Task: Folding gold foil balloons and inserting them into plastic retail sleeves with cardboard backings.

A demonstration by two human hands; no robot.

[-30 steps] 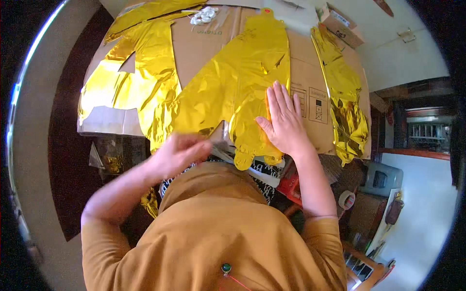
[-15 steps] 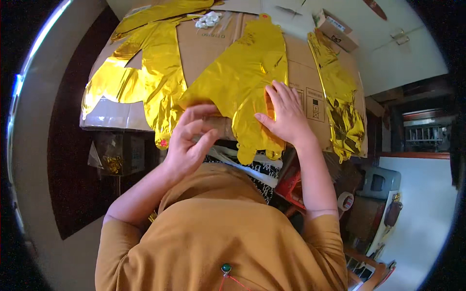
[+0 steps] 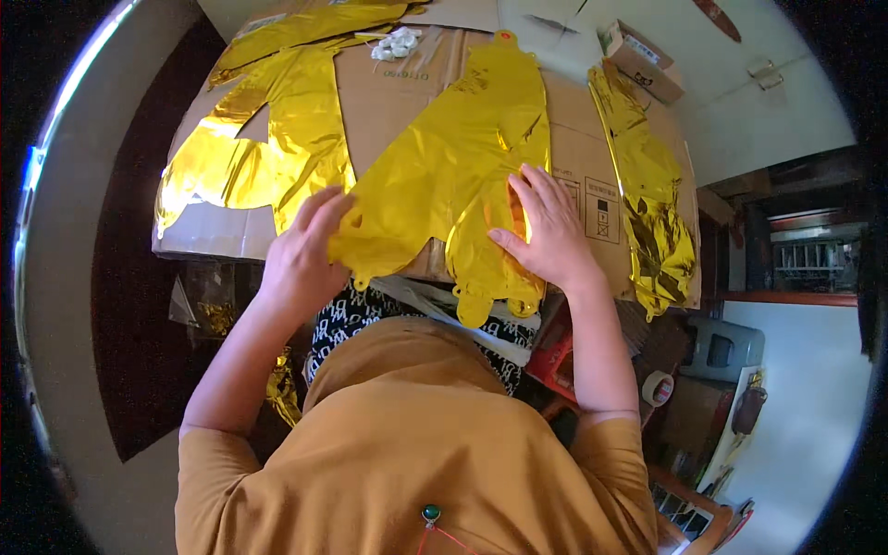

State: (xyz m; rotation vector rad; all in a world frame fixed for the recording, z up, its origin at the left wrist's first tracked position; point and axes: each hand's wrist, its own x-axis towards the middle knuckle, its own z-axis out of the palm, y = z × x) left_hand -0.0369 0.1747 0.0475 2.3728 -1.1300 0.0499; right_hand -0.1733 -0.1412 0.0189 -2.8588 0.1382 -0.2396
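A flat gold foil balloon (image 3: 416,176) lies on a cardboard box (image 3: 388,88), its lower lobes reaching over the front edge. My left hand (image 3: 303,245) is at its lower left lobe, fingers bent and a little apart; the thumb is partly hidden, and I see no firm grip. Flat on the right lower lobe rests my right hand (image 3: 550,227), fingers stretched and thumb spread. Close to my left hand lies another gold foil balloon (image 3: 301,120), partly covered by that hand. A third, narrower gold foil piece (image 3: 647,185) lies along the box's right side.
A white bundle (image 3: 396,43) sits at the back of the box, beside more gold foil (image 3: 305,32). At the back right stands a small carton (image 3: 638,60). Below on the right are a tape roll (image 3: 658,388) and a grey plastic stool (image 3: 721,350). Gold foil (image 3: 282,393) hangs by my left arm.
My left hand has moved left and slightly down. The balloon's lower left lobe now spreads further down over the box's front edge. My right hand stays nearly in place.
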